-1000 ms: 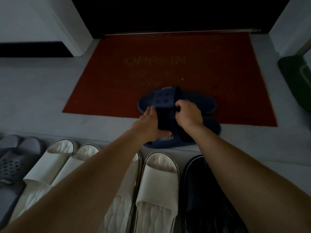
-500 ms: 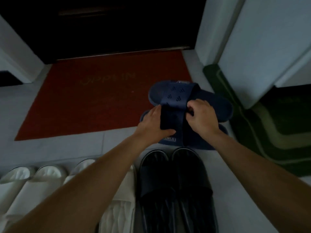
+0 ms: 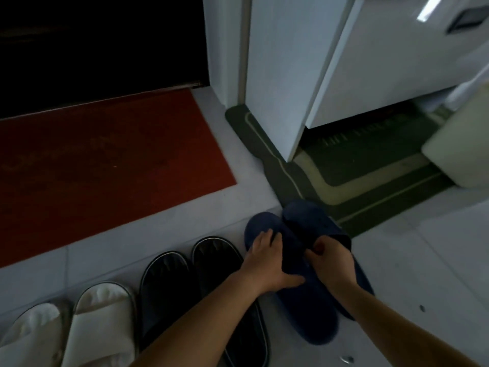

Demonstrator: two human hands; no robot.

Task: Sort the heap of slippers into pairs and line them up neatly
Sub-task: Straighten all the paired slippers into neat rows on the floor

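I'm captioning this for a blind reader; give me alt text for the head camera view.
The left hand and right hand grip a pair of navy slippers by the straps at the right end of a floor row, beside a black pair and a white pair. A red mat lies beyond.

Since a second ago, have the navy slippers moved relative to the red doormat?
Yes. The navy slippers have left the red doormat and are now over the floor tiles, right of the black slippers, beside the green mat.

Left hand (image 3: 267, 263) and right hand (image 3: 332, 260) grip navy slippers (image 3: 312, 313) beside the black slippers (image 3: 182, 284).
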